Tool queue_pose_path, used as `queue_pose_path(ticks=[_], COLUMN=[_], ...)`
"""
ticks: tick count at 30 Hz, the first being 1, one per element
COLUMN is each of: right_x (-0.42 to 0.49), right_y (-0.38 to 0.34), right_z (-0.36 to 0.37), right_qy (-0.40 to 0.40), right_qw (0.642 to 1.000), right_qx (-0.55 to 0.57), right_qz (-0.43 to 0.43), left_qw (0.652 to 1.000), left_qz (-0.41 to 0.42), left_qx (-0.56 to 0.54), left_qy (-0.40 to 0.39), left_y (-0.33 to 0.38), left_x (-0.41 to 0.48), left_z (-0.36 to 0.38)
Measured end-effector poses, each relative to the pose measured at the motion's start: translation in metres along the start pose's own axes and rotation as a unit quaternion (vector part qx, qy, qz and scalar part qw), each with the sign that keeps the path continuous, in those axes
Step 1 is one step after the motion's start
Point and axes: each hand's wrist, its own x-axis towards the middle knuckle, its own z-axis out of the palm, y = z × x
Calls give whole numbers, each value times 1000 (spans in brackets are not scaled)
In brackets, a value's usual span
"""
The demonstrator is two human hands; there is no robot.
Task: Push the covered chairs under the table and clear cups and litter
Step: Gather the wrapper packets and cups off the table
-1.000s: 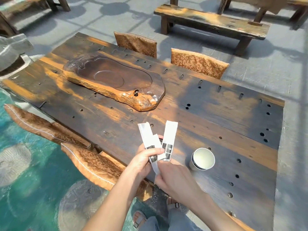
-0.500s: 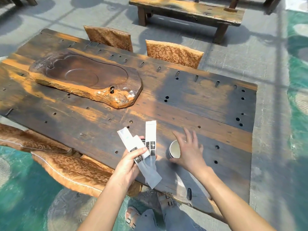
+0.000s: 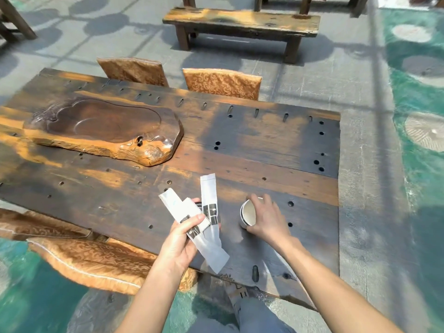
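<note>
**Table Clearing: Cup Grasp at Near Edge**

You stand at a long dark plank table [image 3: 252, 150] on a paved outdoor floor, with a weathered wooden bench [image 3: 242, 22] well beyond it. A carved wooden tea tray [image 3: 101, 131] lies on the left part of the tabletop.

Chairs: two covered chairs sit at the far side, the far left chair [image 3: 133, 70] and the far right chair [image 3: 222, 84], each with its back just beside the table edge. Two more are at the near side to your left: the near left chair [image 3: 40, 227] and the near chair [image 3: 93, 263], whose patterned cover shows below the near table edge.

Left hand: your left hand [image 3: 182, 239] is closed around several white paper sachets [image 3: 204, 219], which fan upward and downward from the fingers, above the near edge of the table.

Right hand: your right hand [image 3: 266, 219] is wrapped around a white paper cup [image 3: 248, 212] on the table near the near edge. The cup is tilted, its mouth facing left toward the sachets. Whether it touches the tabletop cannot be determined.
</note>
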Motion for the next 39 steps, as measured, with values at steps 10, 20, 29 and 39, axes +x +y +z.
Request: queue_pose_path(ticks=[10, 20, 29, 39], right_x=[-96, -196, -246, -267], right_y=[34, 74, 121, 218], right_z=[-42, -83, -146, -199], right_qy=[72, 142, 221, 249], right_qw=[996, 986, 968, 961], right_qx=[-18, -18, 15, 58], right_qz=[46, 86, 117, 102], left_qw=[999, 994, 986, 983], left_qz=[-46, -85, -79, -94], left_qx=[1, 11, 15, 47], left_qy=[-5, -70, -143, -154], left_y=[-65, -120, -143, -216], left_x=[-35, -81, -90, -81], left_z=[16, 73, 174, 285])
